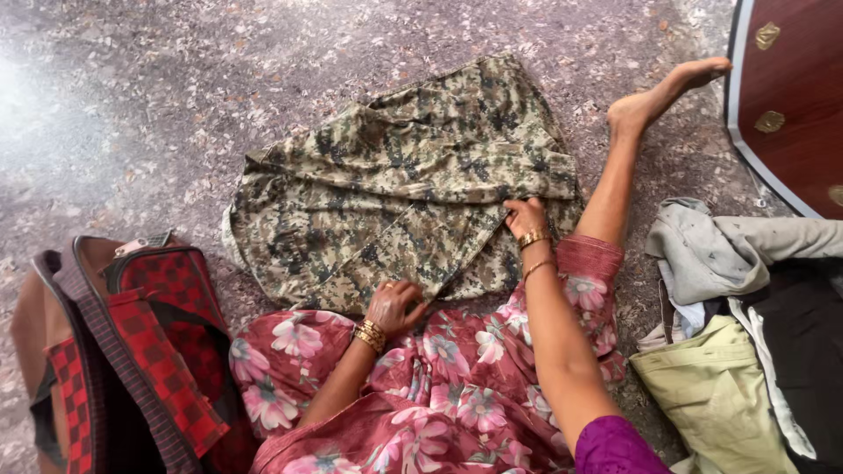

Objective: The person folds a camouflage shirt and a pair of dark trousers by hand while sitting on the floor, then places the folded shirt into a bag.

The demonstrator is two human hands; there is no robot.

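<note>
Head view, camouflage garment point(395, 175) spread flat on speckled floor point(132, 105), long axis slanting lower left to upper right, right hand point(525, 215) fingers pinching its folded edge, left hand point(392, 305) fingers curled together, pressing the near hem, 1 checked bag point(132, 351) left of them.

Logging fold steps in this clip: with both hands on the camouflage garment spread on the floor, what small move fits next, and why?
Probably draw the folded flap across and press it flat. The right hand pinches a diagonal fold edge of the camouflage garment, the left hand pins the near hem by the knee, and the cloth beyond is rumpled.
</note>
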